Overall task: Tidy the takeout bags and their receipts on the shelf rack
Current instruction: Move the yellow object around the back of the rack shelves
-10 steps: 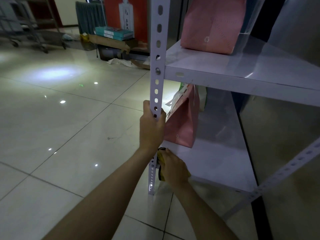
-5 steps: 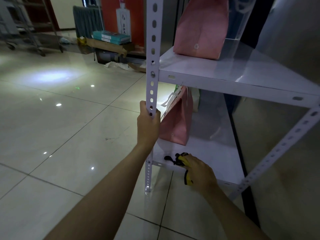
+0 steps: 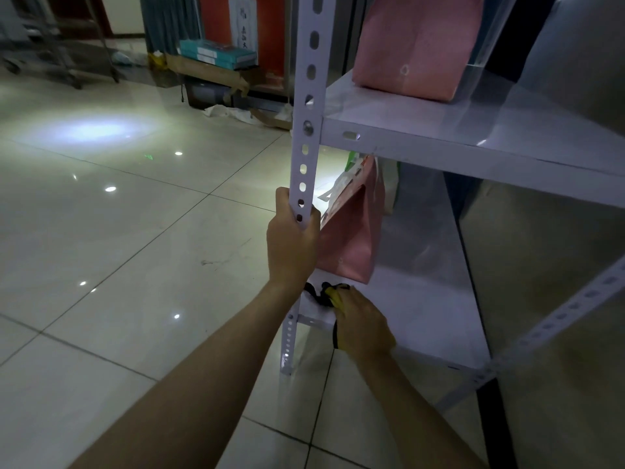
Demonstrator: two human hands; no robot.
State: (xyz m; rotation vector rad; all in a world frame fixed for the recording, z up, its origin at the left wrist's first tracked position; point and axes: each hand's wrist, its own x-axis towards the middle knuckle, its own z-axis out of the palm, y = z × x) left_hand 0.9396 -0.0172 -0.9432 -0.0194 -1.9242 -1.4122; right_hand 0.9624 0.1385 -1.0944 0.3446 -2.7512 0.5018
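Note:
A white metal shelf rack has a perforated front post (image 3: 306,143), and my left hand (image 3: 291,245) is closed around that post. A pink takeout bag (image 3: 351,236) stands on the lower shelf (image 3: 429,309), with white paper slips sticking out of its top. Another pink bag (image 3: 414,45) stands on the upper shelf (image 3: 473,130). My right hand (image 3: 363,324) rests on the lower shelf's front left corner, closed on a yellow cloth with a black strap (image 3: 326,294). The cloth lies just in front of the lower bag.
Glossy tiled floor (image 3: 135,248) spreads to the left. Cardboard and teal boxes (image 3: 216,57) sit against the far wall with a metal cart (image 3: 61,45) beside them. A slanted rack brace (image 3: 558,319) crosses at the right.
My right hand with the yellow cloth went right along the lower shelf's front edge, then came back toward the left corner. My left hand has kept its grip on the post.

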